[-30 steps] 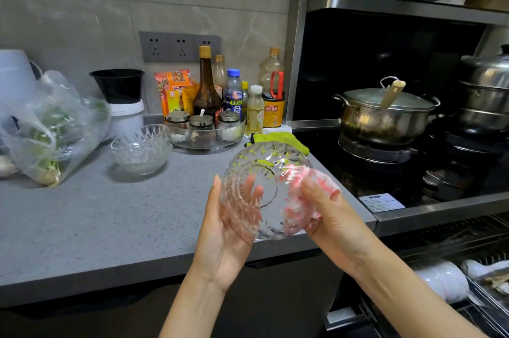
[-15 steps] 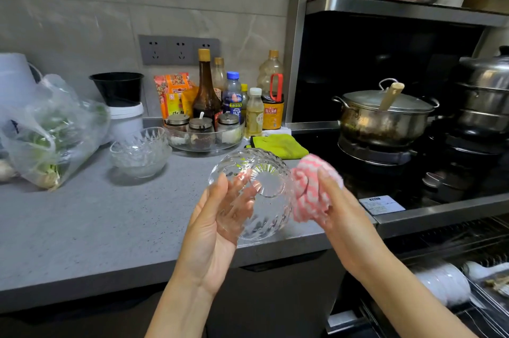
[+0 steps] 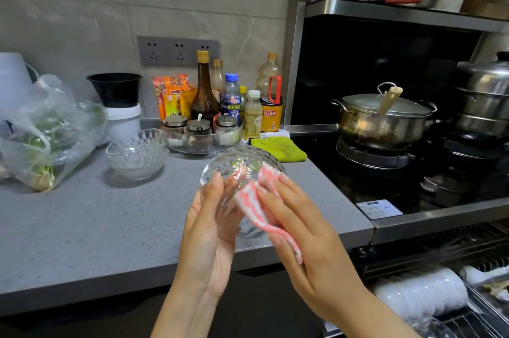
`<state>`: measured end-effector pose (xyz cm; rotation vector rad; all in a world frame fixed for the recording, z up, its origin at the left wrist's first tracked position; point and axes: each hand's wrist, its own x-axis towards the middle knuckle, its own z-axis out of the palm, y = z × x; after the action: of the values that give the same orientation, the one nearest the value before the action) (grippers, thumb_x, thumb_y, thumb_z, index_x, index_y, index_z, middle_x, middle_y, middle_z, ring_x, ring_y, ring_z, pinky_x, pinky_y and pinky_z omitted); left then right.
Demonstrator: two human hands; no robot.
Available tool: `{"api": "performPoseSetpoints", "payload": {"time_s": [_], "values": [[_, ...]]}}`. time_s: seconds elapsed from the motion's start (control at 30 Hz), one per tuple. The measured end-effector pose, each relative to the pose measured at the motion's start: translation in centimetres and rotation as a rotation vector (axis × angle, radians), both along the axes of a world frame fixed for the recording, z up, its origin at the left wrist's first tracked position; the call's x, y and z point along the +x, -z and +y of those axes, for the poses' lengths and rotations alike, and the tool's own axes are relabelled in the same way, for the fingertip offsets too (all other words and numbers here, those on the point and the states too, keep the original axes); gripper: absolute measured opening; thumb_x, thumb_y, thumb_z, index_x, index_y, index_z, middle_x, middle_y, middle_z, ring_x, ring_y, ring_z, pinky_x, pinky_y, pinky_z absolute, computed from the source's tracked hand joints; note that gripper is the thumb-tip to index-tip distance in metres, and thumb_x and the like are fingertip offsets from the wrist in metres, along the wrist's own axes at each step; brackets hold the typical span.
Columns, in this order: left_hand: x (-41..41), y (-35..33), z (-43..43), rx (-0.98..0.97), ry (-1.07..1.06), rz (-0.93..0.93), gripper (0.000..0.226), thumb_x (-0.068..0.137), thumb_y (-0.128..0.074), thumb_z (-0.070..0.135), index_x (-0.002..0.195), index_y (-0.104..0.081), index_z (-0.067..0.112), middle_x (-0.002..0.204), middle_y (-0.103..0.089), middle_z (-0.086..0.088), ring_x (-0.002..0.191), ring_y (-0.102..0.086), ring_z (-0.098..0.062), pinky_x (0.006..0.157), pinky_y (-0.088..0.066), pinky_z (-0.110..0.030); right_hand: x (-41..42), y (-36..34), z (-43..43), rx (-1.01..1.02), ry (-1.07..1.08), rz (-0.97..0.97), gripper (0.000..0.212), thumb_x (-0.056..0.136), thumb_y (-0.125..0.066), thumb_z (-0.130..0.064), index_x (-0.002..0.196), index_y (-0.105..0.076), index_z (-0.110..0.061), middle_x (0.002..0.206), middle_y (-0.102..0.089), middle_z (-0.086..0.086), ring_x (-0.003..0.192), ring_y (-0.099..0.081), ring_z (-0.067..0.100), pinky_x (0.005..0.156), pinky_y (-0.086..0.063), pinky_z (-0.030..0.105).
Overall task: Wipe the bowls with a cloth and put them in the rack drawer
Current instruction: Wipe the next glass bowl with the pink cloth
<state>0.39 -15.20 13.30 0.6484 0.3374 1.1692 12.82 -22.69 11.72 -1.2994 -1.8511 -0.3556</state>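
A clear cut-glass bowl (image 3: 237, 166) is held up over the counter's front edge, tilted on its side. My left hand (image 3: 210, 230) supports it from the left, fingers fairly straight along the glass. My right hand (image 3: 300, 230) presses a pink-and-white striped cloth (image 3: 254, 197) against the bowl's right side. More glass bowls (image 3: 137, 157) sit stacked on the grey counter (image 3: 96, 227) at the back left. The open rack drawer (image 3: 473, 313) at lower right holds a row of white dishes (image 3: 421, 290).
Sauce bottles and a glass tray of spice jars (image 3: 202, 137) stand at the wall. A plastic bag of greens (image 3: 46, 139) lies at left, a green cloth (image 3: 281, 148) beside the stove. A lidded steel pot (image 3: 382, 120) and steamer (image 3: 484, 97) occupy the hob.
The bowl has turned in my left hand. My right hand has brought the cloth from the bowl's right edge across onto its side, nearer to me.
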Motion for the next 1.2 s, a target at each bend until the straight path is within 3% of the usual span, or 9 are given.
{"api": "performPoseSetpoints", "payload": {"time_s": [0.17,0.33,0.53,0.63,0.73,0.9,0.97,1.1,1.2], "values": [[0.7,-0.1,-0.8,0.059,0.065,-0.026,0.032,0.081,-0.057,0.027,0.104,-0.066,0.006,0.093,-0.073,-0.006,0.078,-0.07,-0.011,0.064,-0.057,-0.02,0.9,-1.8,0.8,0.022,0.067,-0.071,0.049,0.103,-0.029,-0.033,0.145,-0.038,-0.01,0.155,-0.031,0.002,0.146,-0.023,0.016,0.117,-0.026,0.041],[0.3,-1.0,-0.1,0.048,0.016,-0.059,0.054,0.081,-0.058,0.027,0.127,-0.053,0.0,0.097,-0.073,-0.007,0.082,-0.071,-0.013,0.063,-0.056,-0.019,1.4,-0.9,0.2,0.01,0.056,-0.008,0.048,0.103,-0.031,-0.032,0.145,-0.038,-0.011,0.156,-0.03,0.0,0.145,-0.025,0.014,0.114,-0.031,0.042],[1.6,-0.2,-0.7,0.076,0.104,-0.012,0.027,0.083,-0.057,0.026,0.101,-0.064,0.008,0.087,-0.074,-0.003,0.074,-0.07,-0.009,0.063,-0.056,-0.019,1.5,-0.9,0.9,0.037,0.097,-0.054,0.048,0.103,-0.031,-0.033,0.145,-0.039,-0.012,0.155,-0.031,-0.001,0.145,-0.023,0.014,0.117,-0.025,0.04],[2.2,-0.1,-0.5,0.061,0.113,-0.014,0.026,0.083,-0.057,0.023,0.103,-0.065,0.009,0.094,-0.074,-0.005,0.082,-0.072,-0.013,0.06,-0.056,-0.019,3.1,-1.1,1.3,0.036,0.119,-0.028,0.047,0.103,-0.031,-0.034,0.144,-0.041,-0.014,0.153,-0.035,-0.003,0.143,-0.028,0.012,0.115,-0.03,0.033],[2.5,-0.1,0.5,0.049,0.087,0.003,0.028,0.08,-0.059,0.024,0.102,-0.06,0.008,0.097,-0.074,-0.006,0.083,-0.073,-0.016,0.057,-0.055,-0.018,4.8,-0.6,1.4,-0.042,0.105,0.149,0.048,0.101,-0.034,-0.04,0.144,-0.042,-0.022,0.15,-0.039,-0.012,0.137,-0.035,-0.002,0.105,-0.032,0.01],[3.1,0.2,2.3,0.017,0.046,-0.003,0.031,0.079,-0.059,0.023,0.105,-0.057,0.008,0.091,-0.075,-0.003,0.077,-0.073,-0.013,0.054,-0.055,-0.016,7.1,1.2,1.7,-0.099,0.005,0.508,0.037,0.097,-0.051,-0.022,0.134,-0.052,-0.021,0.129,-0.056,-0.013,0.106,-0.054,-0.012,0.086,-0.041,0.005],[3.1,0.8,3.0,-0.004,0.029,0.001,0.029,0.08,-0.059,0.022,0.105,-0.057,0.009,0.091,-0.075,-0.003,0.078,-0.073,-0.014,0.054,-0.055,-0.016,8.7,2.0,2.0,-0.119,0.029,0.496,0.039,0.094,-0.052,-0.02,0.133,-0.05,-0.023,0.125,-0.055,-0.014,0.097,-0.056,-0.009,0.08,-0.045,0.007],[2.9,2.1,4.0,-0.027,-0.001,0.023,0.023,0.081,-0.058,0.022,0.101,-0.059,0.011,0.087,-0.075,-0.001,0.075,-0.073,-0.013,0.054,-0.055,-0.016,14.0,4.0,3.4,-0.202,0.211,0.352,0.043,0.095,-0.058,-0.024,0.137,-0.05,-0.023,0.135,-0.051,-0.015,0.115,-0.055,0.004,0.095,-0.049,0.032],[3.3,2.6,4.2,-0.026,-0.007,0.031,0.022,0.08,-0.058,0.022,0.099,-0.059,0.011,0.084,-0.074,0.0,0.075,-0.073,-0.013,0.053,-0.055,-0.015,17.0,5.1,4.4,-0.299,0.356,0.198,0.044,0.092,-0.061,-0.027,0.136,-0.053,-0.024,0.14,-0.046,-0.015,0.125,-0.05,0.009,0.098,-0.043,0.026]]}}
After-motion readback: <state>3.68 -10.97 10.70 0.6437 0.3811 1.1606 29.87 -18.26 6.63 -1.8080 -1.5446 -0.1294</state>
